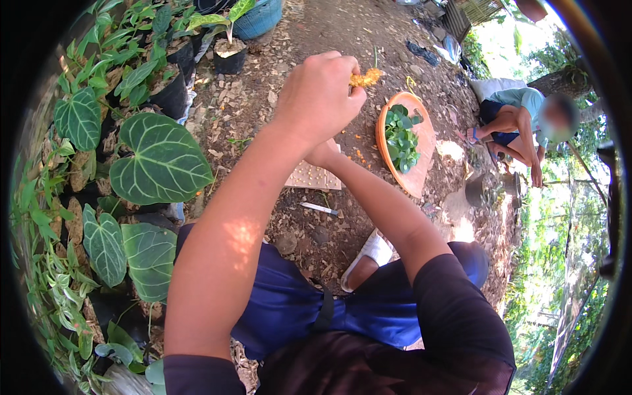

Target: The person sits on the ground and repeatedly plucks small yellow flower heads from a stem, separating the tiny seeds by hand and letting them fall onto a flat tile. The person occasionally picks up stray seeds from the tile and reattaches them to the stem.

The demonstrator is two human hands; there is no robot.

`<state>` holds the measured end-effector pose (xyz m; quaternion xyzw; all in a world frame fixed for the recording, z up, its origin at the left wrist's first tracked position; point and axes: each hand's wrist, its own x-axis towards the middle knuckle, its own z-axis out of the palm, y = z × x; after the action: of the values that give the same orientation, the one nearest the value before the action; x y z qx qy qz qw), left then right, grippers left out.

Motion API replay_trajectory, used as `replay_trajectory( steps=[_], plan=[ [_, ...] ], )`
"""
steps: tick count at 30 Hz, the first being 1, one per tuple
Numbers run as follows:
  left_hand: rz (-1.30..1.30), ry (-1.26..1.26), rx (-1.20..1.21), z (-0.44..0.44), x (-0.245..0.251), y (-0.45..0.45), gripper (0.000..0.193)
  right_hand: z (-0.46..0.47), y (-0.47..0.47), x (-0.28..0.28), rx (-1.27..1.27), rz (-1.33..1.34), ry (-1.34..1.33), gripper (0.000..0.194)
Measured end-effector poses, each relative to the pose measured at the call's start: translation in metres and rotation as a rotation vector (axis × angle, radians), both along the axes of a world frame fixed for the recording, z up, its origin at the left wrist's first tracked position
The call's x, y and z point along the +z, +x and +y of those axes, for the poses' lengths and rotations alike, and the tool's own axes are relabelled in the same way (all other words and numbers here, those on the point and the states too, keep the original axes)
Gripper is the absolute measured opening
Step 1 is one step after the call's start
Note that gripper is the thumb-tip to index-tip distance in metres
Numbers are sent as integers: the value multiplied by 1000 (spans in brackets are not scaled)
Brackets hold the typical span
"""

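My left hand (pixel 321 89) is raised and closed around a yellow-orange berry-covered spike (pixel 365 78), possibly an anthurium fruit spike, from which a thin green stalk rises. My right hand (pixel 323 152) is lower, passing behind my left wrist; its fingers are hidden, so what it holds does not show. Beneath my hands lies a pale board or tile (pixel 312 177) scattered with many small yellowish seeds. A slim white pen or cutter (pixel 318 208) rests on the soil on my side of the board.
Potted plants with large white-veined leaves (pixel 160 158) line the left side. An orange tray (pixel 423 170) of green leafy cuttings (pixel 402 138) stands right of the board. Further right, a person (pixel 518 113) squats near a dark pot (pixel 476 190). A blue basket (pixel 257 19) sits at the top.
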<state>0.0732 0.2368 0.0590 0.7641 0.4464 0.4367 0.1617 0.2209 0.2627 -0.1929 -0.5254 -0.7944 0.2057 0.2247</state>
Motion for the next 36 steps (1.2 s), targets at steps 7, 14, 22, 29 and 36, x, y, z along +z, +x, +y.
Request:
replay_trajectory(
  steps=[7,14,22,29,36],
  plan=[
    [-108,-104,-13,6,1,-8,29,-6,32,84,10,-312,-94,41],
    [-113,-218,21,6,0,-15,39,-31,122,209,-66,-847,-156,52],
    [-305,-893,-360,-11,0,0,19,-91,134,263,42,-31,149,40],
    [-386,-1042,-485,-25,11,30,14,-118,116,290,197,233,97,29],
    [-453,-1163,-550,-31,5,40,17,-119,127,288,222,201,217,16]
  ],
)
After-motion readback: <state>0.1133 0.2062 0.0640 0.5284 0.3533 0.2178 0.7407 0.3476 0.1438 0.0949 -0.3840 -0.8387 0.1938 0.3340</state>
